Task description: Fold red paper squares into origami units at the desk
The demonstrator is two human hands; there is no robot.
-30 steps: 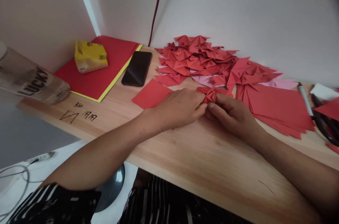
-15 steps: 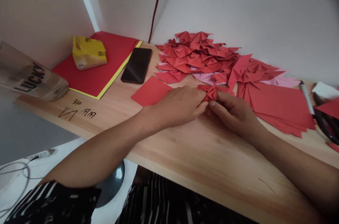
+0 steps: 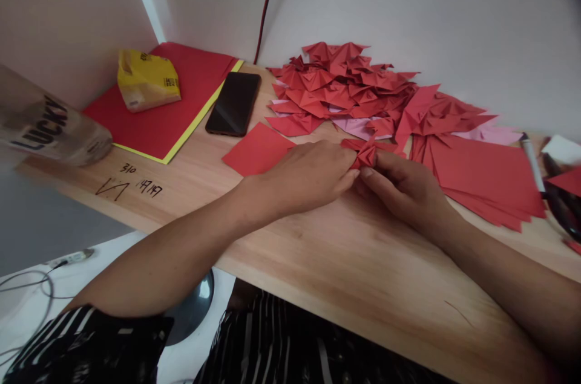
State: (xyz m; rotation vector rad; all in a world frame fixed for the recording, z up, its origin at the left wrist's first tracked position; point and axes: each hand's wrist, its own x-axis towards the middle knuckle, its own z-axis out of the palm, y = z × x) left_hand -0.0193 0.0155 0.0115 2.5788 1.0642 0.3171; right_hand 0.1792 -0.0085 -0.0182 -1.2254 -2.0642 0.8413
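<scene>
My left hand and right hand meet at the middle of the wooden tabletop, each pinching one end of a small folded red paper piece between thumb and fingertips. The piece sits just above the wood, between the two hands, at the near edge of the paper heap.

Behind it, against the white wall, lies a pile of folded red pieces, with pink sheets showing underneath. To the right, a fanned stack of flat red sheets lies just beside my right hand, and a marker pen rests beyond the stack. A single red square lies flat beside my left hand, partly covered by it.

Further left, a black phone lies face up with a dark screen, next to large red sheets stacked over a yellow one. A yellow tissue pack sits on top of them; its print is too small to read. A clear bottle lies on its side at the tabletop's far left corner, marked "LUCKY" in black capitals. Handwriting in black on the wood reads "310", then what looks like "147147", beside a zigzag mark. A red cable runs up the wall corner.
</scene>
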